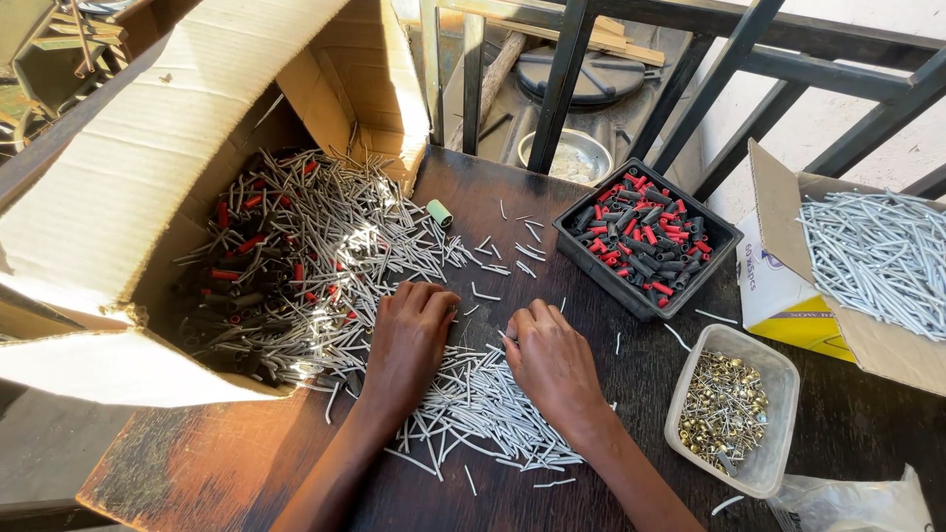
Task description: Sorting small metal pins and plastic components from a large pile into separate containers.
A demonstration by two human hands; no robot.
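Note:
My left hand [409,340] rests palm down on a heap of thin grey tube pieces [473,404] on a dark wooden table [217,463], its fingers curled at the pile's far edge. My right hand [550,360] lies beside it on the same heap, fingertips pinched around one grey piece near the left hand. More grey pieces mixed with red and black sleeves [286,256] spill from a tipped cardboard box [118,197] at the left.
A black tray [591,258] of red and black sleeves sits at the back right. A clear plastic tub [774,369] holds small brass parts. A cardboard box [788,286] at the right holds grey tubes. A small green cylinder [439,212] lies near the tipped box. Black metal railing [562,79] runs behind.

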